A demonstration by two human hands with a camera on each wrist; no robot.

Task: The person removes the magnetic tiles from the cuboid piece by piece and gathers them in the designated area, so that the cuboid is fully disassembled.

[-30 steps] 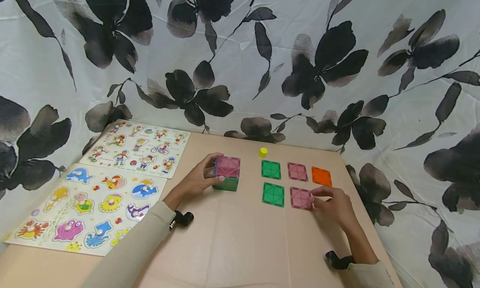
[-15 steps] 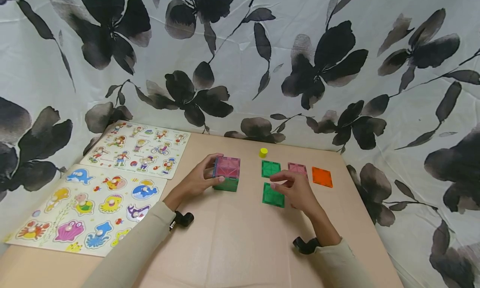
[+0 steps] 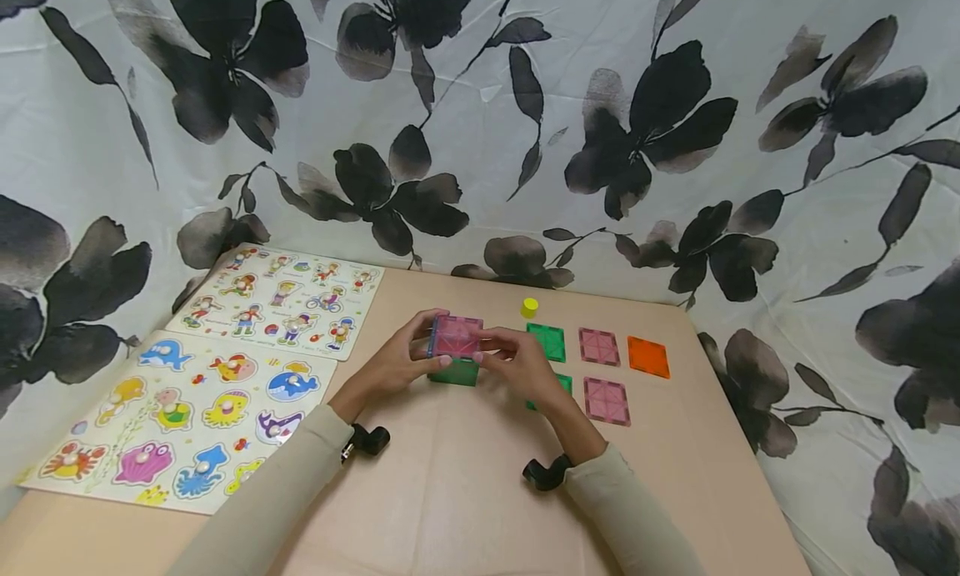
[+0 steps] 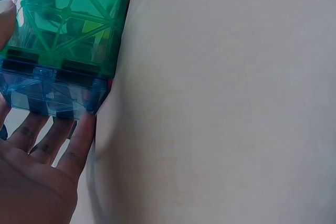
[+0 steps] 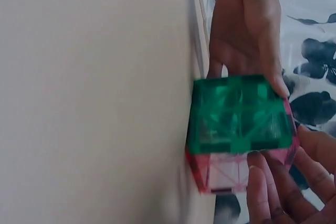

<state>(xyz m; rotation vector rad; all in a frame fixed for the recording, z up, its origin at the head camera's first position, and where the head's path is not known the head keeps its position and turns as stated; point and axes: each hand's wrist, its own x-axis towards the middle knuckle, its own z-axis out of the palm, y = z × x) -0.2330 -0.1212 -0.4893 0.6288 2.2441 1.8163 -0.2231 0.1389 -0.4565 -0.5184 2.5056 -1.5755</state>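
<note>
Green tile (image 3: 566, 383) lies mostly hidden behind the right wrist (image 3: 566, 418); both hands (image 3: 393, 363) (image 3: 522, 369) grip the cube (image 3: 457, 338).

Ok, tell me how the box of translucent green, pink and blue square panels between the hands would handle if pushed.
The translucent panel box would probably slide rather than roll, given its flat faces. It looks light, being see-through and seemingly hollow. It might split at its seams, where panels meet.

Head view forward and down, wrist views nearer, one cube (image 3: 457, 336) in all.
</note>
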